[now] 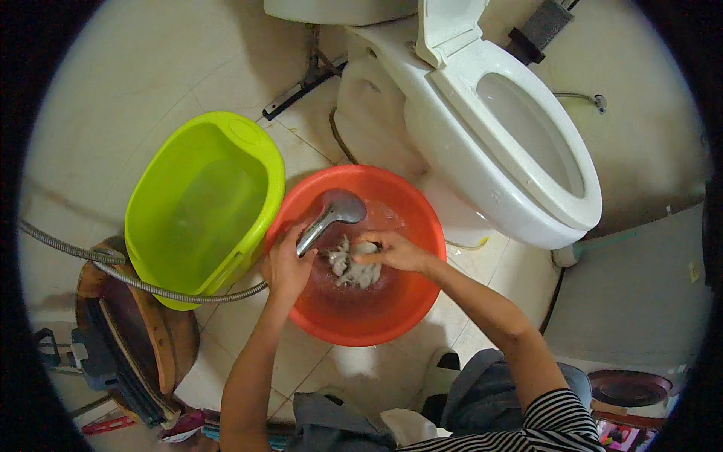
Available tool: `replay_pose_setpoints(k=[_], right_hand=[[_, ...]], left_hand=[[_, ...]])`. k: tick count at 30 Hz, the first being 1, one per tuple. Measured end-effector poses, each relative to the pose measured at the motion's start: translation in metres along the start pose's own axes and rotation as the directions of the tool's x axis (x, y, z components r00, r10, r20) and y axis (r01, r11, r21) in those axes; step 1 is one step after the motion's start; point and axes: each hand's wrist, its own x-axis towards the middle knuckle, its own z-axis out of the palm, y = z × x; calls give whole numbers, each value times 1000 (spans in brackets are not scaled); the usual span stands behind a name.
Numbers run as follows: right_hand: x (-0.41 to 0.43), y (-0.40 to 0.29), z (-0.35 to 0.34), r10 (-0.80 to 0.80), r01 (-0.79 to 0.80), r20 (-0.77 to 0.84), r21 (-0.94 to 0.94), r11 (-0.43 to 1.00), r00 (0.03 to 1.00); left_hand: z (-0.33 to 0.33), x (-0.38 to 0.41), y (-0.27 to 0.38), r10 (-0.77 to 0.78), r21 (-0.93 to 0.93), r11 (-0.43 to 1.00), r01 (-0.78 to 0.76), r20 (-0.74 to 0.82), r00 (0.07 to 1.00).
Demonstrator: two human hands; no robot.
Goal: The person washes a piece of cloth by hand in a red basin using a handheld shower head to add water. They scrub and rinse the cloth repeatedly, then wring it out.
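Observation:
A metallic handheld shower head [343, 207] is in my left hand [289, 264], held by its handle over the left part of a round red plastic basin [364, 334]. My right hand [395, 251] grips a wet greyish-white cloth [361, 273] inside the basin, with its fingertips at the cloth's upper edge. Some water shows in the basin around the cloth. From my left hand a flexible metal hose [186, 297] runs off to the left.
Left of the basin stands a lime-green plastic tub [148, 220] with water in it. A wooden tub [164, 344] holding several items is below it. A white toilet [463, 152] with its lid up stands behind and to the right, beside a floor squeegee [299, 93].

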Motion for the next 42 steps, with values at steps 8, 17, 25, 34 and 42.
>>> replay_pose_setpoints(k=[8,17,25,34,42], right_hand=[[-26,23,31,-61,182,175,-856,483,983],[52,72,46,91,-34,7,-895,444,996],[53,57,36,-50,-104,-226,-619,778,973],[-26,-9,-9,-217,188,-16,-438,879,976],[-28,95,39,-18,49,45,-958,283,999]], left_hand=[[10,6,2,29,10,1000,-29,-7,1000],[24,9,-7,33,8,999,-33,48,998],[23,11,4,-4,63,998,0,54,999],[20,9,1,-37,94,995,31,56,998],[40,14,-2,54,136,988,-66,91,994]])
